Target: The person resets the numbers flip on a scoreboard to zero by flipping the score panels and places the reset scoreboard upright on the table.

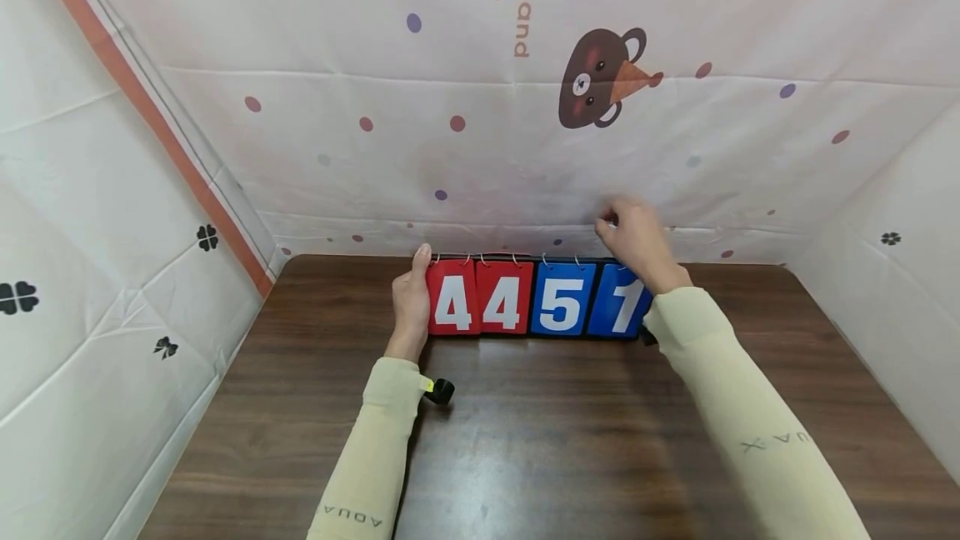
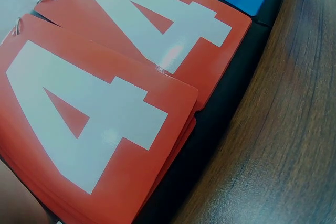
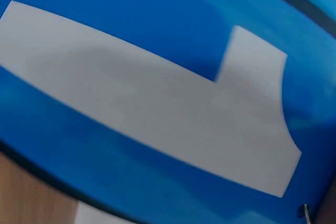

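A flip scoreboard [image 1: 529, 337] stands at the back of the table, showing two red cards and two blue cards, reading 4, 4, 5 and 1. My left hand [image 1: 410, 302] grips its left end, with the thumb up along the edge beside the outer red 4 card [image 2: 79, 114]. Over the top edge at the right end is my right hand [image 1: 637, 240], fingers curled and slightly blurred. Its wrist overlaps the blue 1 card [image 3: 157, 103]. I cannot tell whether a card is between the right fingers.
Metal rings [image 1: 545, 260] join the cards to the board's top edge. Right behind stands a pale printed cloth wall [image 1: 337, 157], with more cloth at both sides. Dark wood tabletop [image 1: 525, 440] spreads in front. A small black camera [image 1: 441, 392] sits at the left wrist.
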The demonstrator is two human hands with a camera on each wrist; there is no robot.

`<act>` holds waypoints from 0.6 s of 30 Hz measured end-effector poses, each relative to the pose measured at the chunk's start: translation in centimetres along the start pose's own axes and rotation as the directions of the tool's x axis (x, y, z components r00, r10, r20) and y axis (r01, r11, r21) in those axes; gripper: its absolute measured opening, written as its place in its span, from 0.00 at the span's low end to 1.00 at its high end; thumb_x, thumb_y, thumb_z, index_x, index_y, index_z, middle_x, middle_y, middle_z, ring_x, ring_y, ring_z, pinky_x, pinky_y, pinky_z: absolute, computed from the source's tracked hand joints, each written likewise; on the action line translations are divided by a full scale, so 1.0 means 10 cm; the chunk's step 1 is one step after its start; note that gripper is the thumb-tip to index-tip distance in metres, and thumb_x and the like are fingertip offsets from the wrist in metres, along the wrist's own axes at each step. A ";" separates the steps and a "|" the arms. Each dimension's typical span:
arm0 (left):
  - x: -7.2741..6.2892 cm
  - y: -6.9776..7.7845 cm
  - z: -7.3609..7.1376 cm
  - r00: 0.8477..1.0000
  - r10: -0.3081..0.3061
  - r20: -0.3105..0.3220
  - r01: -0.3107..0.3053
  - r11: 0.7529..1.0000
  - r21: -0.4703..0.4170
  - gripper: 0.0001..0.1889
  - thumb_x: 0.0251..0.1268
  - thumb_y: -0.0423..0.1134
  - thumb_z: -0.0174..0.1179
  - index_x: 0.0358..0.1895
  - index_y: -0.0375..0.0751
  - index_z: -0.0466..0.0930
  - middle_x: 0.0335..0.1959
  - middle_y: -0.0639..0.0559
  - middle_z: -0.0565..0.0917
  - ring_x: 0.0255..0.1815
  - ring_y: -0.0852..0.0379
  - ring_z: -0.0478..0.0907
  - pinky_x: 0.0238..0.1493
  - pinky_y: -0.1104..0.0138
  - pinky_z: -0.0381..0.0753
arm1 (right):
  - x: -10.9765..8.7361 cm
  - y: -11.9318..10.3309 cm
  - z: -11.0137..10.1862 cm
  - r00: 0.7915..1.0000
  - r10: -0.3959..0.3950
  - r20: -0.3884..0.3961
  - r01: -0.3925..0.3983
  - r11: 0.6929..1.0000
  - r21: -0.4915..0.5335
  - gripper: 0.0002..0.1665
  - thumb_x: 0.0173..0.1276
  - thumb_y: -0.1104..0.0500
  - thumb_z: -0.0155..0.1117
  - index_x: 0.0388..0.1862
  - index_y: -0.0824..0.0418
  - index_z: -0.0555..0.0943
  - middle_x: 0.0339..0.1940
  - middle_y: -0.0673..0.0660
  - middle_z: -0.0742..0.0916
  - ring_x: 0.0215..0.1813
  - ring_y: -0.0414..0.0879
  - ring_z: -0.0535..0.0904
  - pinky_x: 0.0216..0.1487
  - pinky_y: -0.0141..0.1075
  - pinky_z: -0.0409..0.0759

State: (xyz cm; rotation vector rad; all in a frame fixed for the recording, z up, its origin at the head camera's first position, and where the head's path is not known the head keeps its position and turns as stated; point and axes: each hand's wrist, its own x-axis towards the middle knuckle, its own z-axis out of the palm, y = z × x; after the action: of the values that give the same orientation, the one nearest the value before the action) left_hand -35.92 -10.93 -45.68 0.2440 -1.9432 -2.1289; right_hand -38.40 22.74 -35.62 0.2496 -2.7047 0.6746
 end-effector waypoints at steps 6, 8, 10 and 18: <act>0.01 -0.01 0.00 1.000 0.005 0.002 -0.005 1.000 0.000 0.35 0.70 0.73 0.57 0.16 0.48 0.67 0.22 0.51 0.80 0.32 0.55 0.78 0.39 0.62 0.74 | 0.07 0.04 0.02 0.987 0.118 0.113 -0.121 0.992 0.021 0.16 0.80 0.57 0.56 0.49 0.68 0.83 0.41 0.66 0.86 0.40 0.59 0.79 0.43 0.51 0.80; 0.02 -0.01 0.00 1.000 0.006 0.000 -0.006 1.000 -0.004 0.36 0.70 0.73 0.57 0.15 0.48 0.66 0.21 0.52 0.80 0.31 0.55 0.78 0.38 0.62 0.74 | 0.08 0.05 0.02 0.983 0.126 0.133 -0.128 0.992 0.004 0.15 0.80 0.56 0.55 0.45 0.68 0.83 0.35 0.63 0.84 0.36 0.58 0.77 0.37 0.48 0.77; 0.02 -0.01 0.00 1.000 0.009 -0.002 -0.009 1.000 -0.005 0.36 0.70 0.73 0.57 0.15 0.48 0.66 0.20 0.52 0.79 0.31 0.54 0.78 0.37 0.62 0.74 | 0.09 0.05 0.02 0.980 0.132 0.152 -0.132 0.991 -0.008 0.15 0.80 0.56 0.55 0.42 0.67 0.82 0.31 0.61 0.81 0.33 0.56 0.76 0.34 0.45 0.74; 0.00 -0.01 -0.01 1.000 -0.007 -0.007 0.007 1.000 0.013 0.35 0.70 0.73 0.56 0.16 0.47 0.68 0.23 0.51 0.81 0.32 0.54 0.78 0.39 0.62 0.74 | 0.08 0.06 0.02 0.963 0.151 0.225 -0.147 0.989 -0.033 0.16 0.81 0.55 0.55 0.37 0.65 0.80 0.26 0.58 0.77 0.31 0.54 0.74 0.32 0.44 0.72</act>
State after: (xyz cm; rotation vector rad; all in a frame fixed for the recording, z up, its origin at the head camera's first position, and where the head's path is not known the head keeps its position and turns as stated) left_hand -35.89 -11.02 -45.74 0.2607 -1.9559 -2.1177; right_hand -39.37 23.03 -35.74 0.1260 -2.9707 0.7048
